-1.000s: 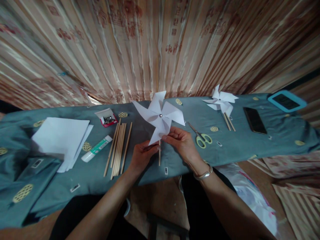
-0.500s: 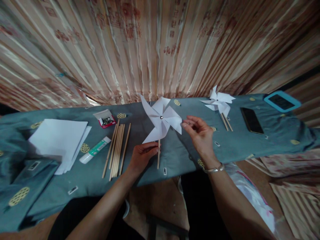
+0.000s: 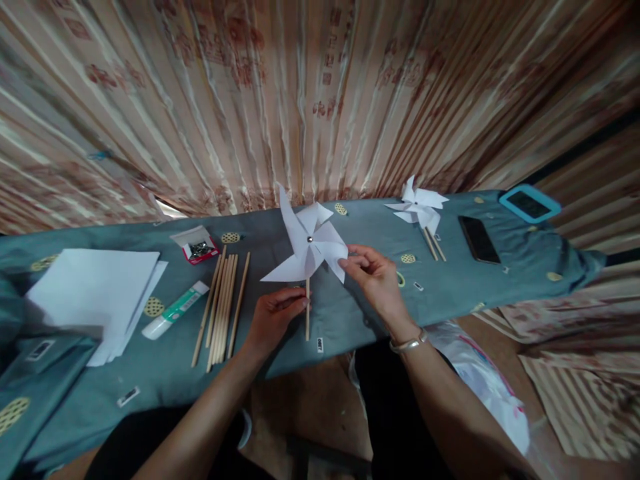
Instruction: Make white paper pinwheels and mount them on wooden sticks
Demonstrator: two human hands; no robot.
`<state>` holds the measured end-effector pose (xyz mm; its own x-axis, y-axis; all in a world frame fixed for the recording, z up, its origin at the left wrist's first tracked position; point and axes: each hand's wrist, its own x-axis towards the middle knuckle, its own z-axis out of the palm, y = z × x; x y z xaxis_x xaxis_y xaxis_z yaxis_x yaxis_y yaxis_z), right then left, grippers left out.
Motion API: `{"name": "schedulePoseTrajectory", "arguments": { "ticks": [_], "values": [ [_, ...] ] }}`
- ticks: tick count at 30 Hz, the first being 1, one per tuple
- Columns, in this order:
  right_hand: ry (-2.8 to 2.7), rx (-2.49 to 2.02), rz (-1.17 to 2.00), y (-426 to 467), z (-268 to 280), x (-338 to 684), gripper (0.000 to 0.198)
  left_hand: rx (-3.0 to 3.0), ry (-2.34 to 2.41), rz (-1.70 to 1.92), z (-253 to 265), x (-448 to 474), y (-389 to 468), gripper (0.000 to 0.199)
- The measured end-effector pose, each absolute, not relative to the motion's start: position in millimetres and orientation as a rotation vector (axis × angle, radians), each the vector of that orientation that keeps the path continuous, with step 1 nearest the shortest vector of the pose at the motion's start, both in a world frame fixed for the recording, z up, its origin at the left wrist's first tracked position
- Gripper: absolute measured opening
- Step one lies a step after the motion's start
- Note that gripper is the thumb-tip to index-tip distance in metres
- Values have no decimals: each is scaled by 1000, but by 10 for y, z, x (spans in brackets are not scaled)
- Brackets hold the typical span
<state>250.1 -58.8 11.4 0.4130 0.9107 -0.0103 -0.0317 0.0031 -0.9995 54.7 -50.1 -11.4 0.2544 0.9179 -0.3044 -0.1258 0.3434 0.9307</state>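
A white paper pinwheel (image 3: 300,248) with a silver pin at its centre stands in front of me on a thin wooden stick (image 3: 307,327). My left hand (image 3: 274,319) is closed around that stick just below the blades. At the pinwheel's right side, the thumb and fingers of my right hand (image 3: 373,277) are on the tip of one blade, closed in a pinch. Left of my left hand lie several loose wooden sticks (image 3: 223,310). Beyond them sits a small red box (image 3: 201,250) of metal pins with its lid up.
A glue stick (image 3: 175,310) and a stack of white paper (image 3: 93,287) lie at left on the grey-green cloth (image 3: 360,313). To the right are more paper pinwheels (image 3: 420,203) on two sticks, a black phone (image 3: 479,239) and a blue-framed device (image 3: 530,203). A curtain (image 3: 285,100) hangs behind.
My right hand has come closer to the pinwheel and now touches a blade. The blades have turned slightly. My left hand keeps its hold on the stick, and the view has shifted a little.
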Motion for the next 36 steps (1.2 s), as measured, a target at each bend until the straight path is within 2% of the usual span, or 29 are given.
{"name": "schedulePoseTrajectory", "arguments": {
  "ticks": [7,27,36],
  "values": [
    [-834,-1302,1047,-656,210,2430,35,944,1083,895,-132,544,-484,43],
    [-944,-1220,1254,-769,200,2162,42,1090,1071,832,-77,578,-528,39],
    [-994,-1254,1264,-807,163,2075,32,1019,1041,874,-101,601,-529,38]
  ]
}}
